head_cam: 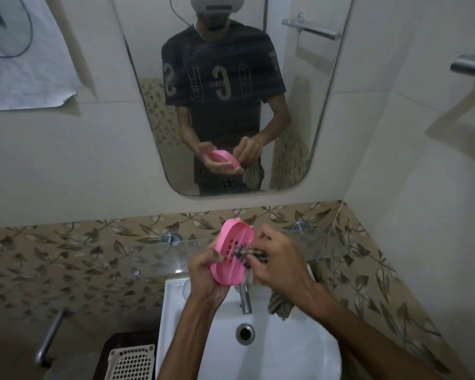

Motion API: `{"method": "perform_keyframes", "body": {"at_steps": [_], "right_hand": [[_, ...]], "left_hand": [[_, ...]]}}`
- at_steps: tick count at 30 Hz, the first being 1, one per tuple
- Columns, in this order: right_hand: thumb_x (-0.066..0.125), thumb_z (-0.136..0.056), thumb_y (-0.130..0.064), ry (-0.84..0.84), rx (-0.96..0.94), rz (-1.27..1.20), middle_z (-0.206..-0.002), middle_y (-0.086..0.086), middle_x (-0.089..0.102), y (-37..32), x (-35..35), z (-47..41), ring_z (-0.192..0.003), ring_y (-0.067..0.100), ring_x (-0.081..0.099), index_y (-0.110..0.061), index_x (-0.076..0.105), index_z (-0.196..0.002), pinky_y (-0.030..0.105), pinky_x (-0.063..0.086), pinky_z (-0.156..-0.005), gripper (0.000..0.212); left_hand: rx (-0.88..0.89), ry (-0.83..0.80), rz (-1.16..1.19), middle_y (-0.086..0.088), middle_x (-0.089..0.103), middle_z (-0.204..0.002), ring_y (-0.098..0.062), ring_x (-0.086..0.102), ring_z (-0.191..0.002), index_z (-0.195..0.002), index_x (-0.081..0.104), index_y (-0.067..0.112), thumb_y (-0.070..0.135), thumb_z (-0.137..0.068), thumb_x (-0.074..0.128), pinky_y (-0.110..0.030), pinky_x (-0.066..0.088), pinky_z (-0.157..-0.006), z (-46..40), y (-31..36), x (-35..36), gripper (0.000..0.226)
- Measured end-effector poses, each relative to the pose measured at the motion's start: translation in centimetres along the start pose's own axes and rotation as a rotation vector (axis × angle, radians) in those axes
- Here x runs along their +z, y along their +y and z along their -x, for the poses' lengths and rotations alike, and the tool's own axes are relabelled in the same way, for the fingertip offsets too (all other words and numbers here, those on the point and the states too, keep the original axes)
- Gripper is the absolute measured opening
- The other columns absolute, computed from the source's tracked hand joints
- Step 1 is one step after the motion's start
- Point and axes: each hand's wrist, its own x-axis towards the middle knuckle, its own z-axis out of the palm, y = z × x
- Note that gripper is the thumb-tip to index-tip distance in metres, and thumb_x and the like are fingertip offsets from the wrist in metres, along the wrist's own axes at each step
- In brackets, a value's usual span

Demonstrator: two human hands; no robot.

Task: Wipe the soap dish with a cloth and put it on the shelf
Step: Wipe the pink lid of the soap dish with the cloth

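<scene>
I am holding the pink soap dish (232, 252) up in the air, over the back edge of the sink (285, 352) and just in front of the glass shelf (159, 259). My left hand (207, 281) is cupping the dish from below and from the side, with its fingers (213, 256) curled tight around the long edge. The dish is tipped up so its inside, the part with the little holes, is facing me.

My right hand (277, 259) is pinched shut on a bunched-up cloth (243, 255) and is pressing it into the dish, right on the holes. The rest of the cloth is hanging down under my wrist, near the tap (245, 298).

To do this well, I think I am needing to keep the left hand steady and push the cloth along the whole inside, into the holes and around the rim, then turn the dish and do the back too. The dish may be wet and slippy, so a firm hold matters.

The shelf looks bare near the middle, so there is room to set the dish down there. Its front edge is close to my hands, so I could bump it. The tap is sticking up right under the dish, and the hanging cloth could catch on it. A mirror (299, 119) is above the shelf, and a white basket (132, 363) is down low by the sink's left side.
</scene>
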Motion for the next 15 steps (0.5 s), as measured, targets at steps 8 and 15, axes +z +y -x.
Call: {"method": "perform_keyframes", "body": {"at_steps": [8,15], "right_hand": [[0.077,-0.088,-0.026,-0.053,-0.007,-0.061,-0.095,-0.007,0.059,-0.6,0.5,1.3,-0.075,0.005,0.054,-0.016,0.076,-0.092,0.020,0.055,-0.067,0.011],[0.076,-0.086,-0.032,-0.066,0.036,-0.149,-0.093,-0.009,0.062,-1.9,0.8,2.8,-0.080,0.005,0.059,-0.021,0.077,-0.090,0.026,0.057,-0.072,0.013]], "left_hand": [[0.011,0.019,-0.020,-0.022,0.060,-0.095,-0.034,0.059,-0.083,-0.088,0.072,-0.002,0.013,-0.040,0.065,-0.037,0.054,-0.062,0.2,0.2,0.3,0.051],[0.019,-0.002,0.031,-0.015,0.066,-0.076,-0.026,0.063,-0.064,-0.079,0.073,0.001,0.011,-0.040,0.061,-0.029,0.052,-0.048,0.2,0.3,0.9,0.043]]}}
